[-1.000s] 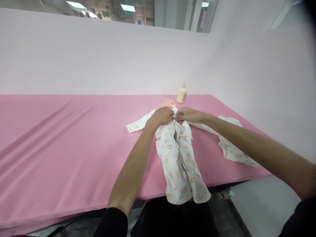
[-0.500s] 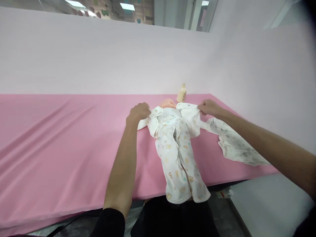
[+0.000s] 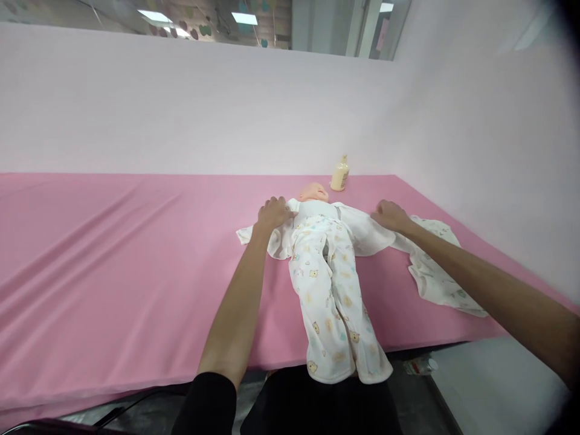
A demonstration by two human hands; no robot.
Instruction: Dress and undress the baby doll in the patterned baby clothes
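Note:
A baby doll lies on its back, head toward the wall, partly hidden by its clothes. Patterned baby pants with bear prints cover its legs and hang over the table's front edge. Around its upper body, a white baby jacket lies spread open to both sides. My left hand is closed on the jacket's edge by the doll's shoulder. On the other side, my right hand is closed on the jacket's outspread front panel; its fingertips are partly hidden.
A pale yellow pump bottle stands behind the doll's head, near the wall. Another white printed garment lies crumpled at the right, under my right forearm. The pink sheet has folds at the left. White walls border the back and right.
The jacket's right panel has been drawn outward and lowered flat by my right hand. My left hand has moved in toward the doll's shoulder. The view has shifted slightly.

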